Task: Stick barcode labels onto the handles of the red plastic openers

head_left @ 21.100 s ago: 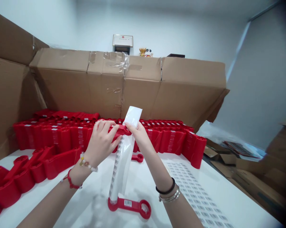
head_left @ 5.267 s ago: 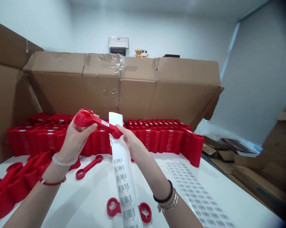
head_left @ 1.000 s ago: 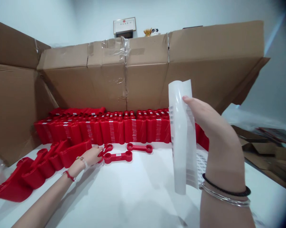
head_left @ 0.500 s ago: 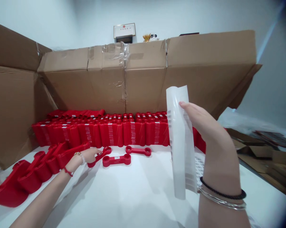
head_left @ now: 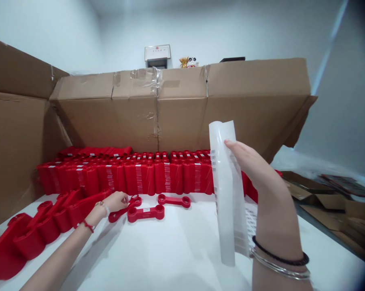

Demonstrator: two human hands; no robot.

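My left hand (head_left: 115, 201) is closed, its fingertips curled at the middle of a red double-ringed link (head_left: 123, 211) lying aslant on the table. What the fingertips pinch, if anything, is too small to make out. Just right of it lie two similar links: one with a white label (head_left: 146, 214), and another (head_left: 174, 201) behind it. In my right hand (head_left: 249, 161) a bent white sheet of labels (head_left: 226, 194) is held upright, thumb on its near face, printed barcodes along its edge.
Red pieces in taped bundles (head_left: 140, 179) stand in rows at the back, before a large cardboard box wall (head_left: 182, 117). A slanting row of red pieces (head_left: 53, 220) lines the left of the white table (head_left: 182, 246). Flattened cardboard (head_left: 319, 206) lies at right.
The view has tilted up slightly, so everything sits lower. My left fingers look more curled and a little higher over the link. The label sheet stays in my right hand.
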